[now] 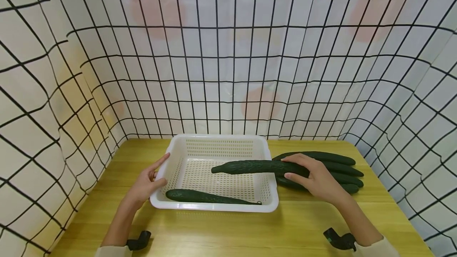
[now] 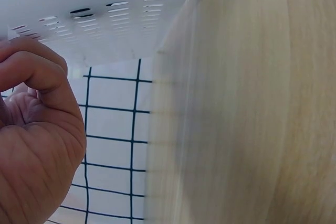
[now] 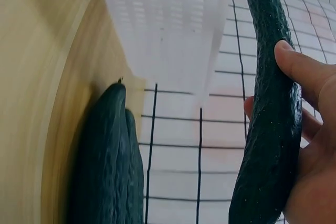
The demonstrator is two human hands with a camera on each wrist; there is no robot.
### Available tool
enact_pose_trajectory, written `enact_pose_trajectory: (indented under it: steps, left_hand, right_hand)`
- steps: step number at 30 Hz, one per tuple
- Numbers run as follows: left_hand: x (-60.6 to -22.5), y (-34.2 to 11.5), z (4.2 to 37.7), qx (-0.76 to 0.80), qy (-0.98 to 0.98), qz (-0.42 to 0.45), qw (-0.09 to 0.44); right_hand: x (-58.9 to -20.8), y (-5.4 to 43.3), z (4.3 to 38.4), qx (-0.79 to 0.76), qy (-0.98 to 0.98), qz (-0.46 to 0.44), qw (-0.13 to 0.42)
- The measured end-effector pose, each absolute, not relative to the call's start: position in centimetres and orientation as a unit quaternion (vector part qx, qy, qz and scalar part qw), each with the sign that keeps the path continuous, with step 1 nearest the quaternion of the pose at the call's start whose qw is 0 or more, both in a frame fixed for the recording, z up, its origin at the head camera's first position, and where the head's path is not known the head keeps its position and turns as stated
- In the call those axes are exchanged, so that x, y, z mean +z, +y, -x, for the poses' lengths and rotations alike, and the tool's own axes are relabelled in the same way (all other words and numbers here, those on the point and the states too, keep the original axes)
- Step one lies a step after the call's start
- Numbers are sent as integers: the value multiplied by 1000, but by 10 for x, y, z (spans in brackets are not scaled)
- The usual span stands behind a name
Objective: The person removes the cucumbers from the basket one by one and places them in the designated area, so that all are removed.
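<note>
My right hand (image 1: 319, 177) grips a long dark-green cucumber (image 1: 250, 166) near its thick end, thumb on the near side and fingers on the far side. The free end of this cucumber reaches leftward over a white plastic basket (image 1: 214, 206). In the right wrist view, the held cucumber (image 3: 270, 103) is raised beside the basket's wall (image 3: 157, 30). At the basket's left rim, my left hand (image 1: 144, 183) holds on with thumb and fingers; the left wrist view shows curled fingers (image 2: 44, 72) by the slotted wall. A second cucumber (image 1: 210, 196) lies inside along the near wall.
Several more cucumbers (image 1: 321, 156) lie in a pile on the wooden table (image 1: 214, 233), right of the basket and partly behind my right hand. A black wire grid (image 1: 232, 80) with pale sheeting behind it encloses the back and sides.
</note>
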State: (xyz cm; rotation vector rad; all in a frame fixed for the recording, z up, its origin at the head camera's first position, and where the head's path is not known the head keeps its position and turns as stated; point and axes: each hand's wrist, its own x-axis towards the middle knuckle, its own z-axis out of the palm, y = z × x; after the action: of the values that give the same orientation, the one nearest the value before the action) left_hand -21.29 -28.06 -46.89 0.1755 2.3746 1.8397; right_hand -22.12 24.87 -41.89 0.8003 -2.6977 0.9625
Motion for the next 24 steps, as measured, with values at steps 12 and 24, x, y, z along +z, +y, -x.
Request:
enact_pose_trajectory:
  steps: [12,24]
  left_hand:
    - [-471,-279,212,606,791,-53,66]
    - [-472,-280,213,606,791,-54,64]
  right_hand:
    - [-421,285,205,306,-921,-227,80]
    - [-422,325,196,287,-930,-204,106]
